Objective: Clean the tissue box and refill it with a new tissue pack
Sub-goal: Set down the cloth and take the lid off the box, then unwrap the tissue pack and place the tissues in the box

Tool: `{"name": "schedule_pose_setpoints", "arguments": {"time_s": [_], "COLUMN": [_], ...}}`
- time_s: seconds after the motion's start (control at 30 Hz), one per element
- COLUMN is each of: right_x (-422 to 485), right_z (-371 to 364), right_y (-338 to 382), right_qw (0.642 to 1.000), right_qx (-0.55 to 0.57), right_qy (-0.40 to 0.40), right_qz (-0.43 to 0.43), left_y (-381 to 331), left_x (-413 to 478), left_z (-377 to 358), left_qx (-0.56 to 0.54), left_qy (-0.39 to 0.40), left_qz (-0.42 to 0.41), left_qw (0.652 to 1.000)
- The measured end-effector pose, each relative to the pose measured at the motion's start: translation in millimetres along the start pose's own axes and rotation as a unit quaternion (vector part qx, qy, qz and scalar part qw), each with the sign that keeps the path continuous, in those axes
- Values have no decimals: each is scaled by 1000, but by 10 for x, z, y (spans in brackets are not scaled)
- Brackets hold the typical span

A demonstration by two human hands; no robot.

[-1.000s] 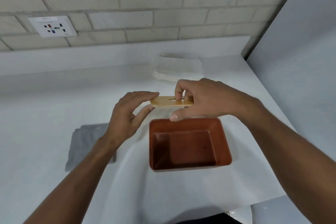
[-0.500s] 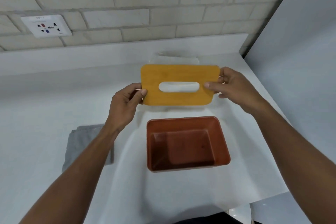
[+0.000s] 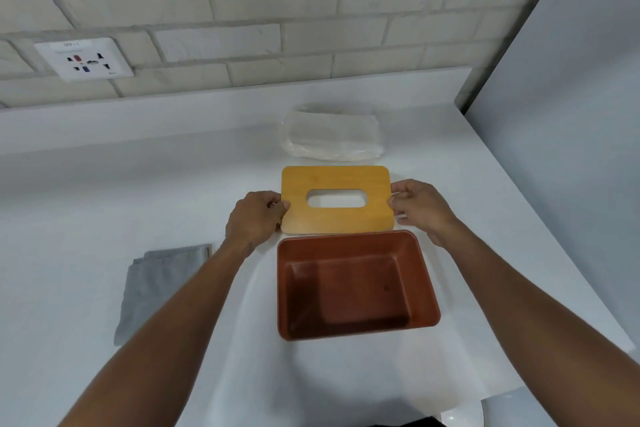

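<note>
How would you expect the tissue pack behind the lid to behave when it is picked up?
The pack looks soft: its clear wrap is rumpled and rounded at the edges, so it would probably flex or squash under a grip. The glossy film may be a bit slippery. Being wrapped tissue lying flat, it is likely light and unlikely to roll.

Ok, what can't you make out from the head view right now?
All head view.
Lid: underside faces away; resting on the counter or lifted, unclear.
Tissue pack: blurred; sealed or opened, unclear.
Cloth: lower right corner hidden behind the left forearm.
Wall socket: label too small to read.
</note>
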State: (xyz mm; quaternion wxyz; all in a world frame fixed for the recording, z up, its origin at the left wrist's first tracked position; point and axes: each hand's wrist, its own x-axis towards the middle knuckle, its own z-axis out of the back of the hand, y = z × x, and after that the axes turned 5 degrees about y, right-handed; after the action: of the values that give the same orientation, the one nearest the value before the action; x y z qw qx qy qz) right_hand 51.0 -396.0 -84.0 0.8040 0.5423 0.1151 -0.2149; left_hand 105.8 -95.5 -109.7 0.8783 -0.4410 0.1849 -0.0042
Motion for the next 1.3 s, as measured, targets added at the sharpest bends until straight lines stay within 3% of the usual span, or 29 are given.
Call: {"name": "schedule_pose_setpoints", "arguments": {"time_s": [0.67, 0.87, 1.0, 1.13, 1.3], "right_x": [226, 520, 835, 1140, 1349], "right_z": [7, 169, 277, 287, 177], "right_y": [-66, 70, 218, 333, 390], "right_qw": [993, 999, 994, 986, 980], "right_qx": [-104, -19, 79, 141, 167], "right_qy": [51, -38, -68, -60, -49], "right_qz": [-9, -18, -39, -71, -93], "left_y": [-225, -397, -513, -587, -551], "left_x": [243, 550, 842, 1104, 1280], "left_z": [-24, 212, 293, 241, 108], "left_qx": [294, 205, -3, -216, -256], "left_qy": [-70, -88, -78, -32, -13], "left_qz": [79, 38, 31, 82, 91], "left_qw": [950, 974, 996, 973, 962]}}
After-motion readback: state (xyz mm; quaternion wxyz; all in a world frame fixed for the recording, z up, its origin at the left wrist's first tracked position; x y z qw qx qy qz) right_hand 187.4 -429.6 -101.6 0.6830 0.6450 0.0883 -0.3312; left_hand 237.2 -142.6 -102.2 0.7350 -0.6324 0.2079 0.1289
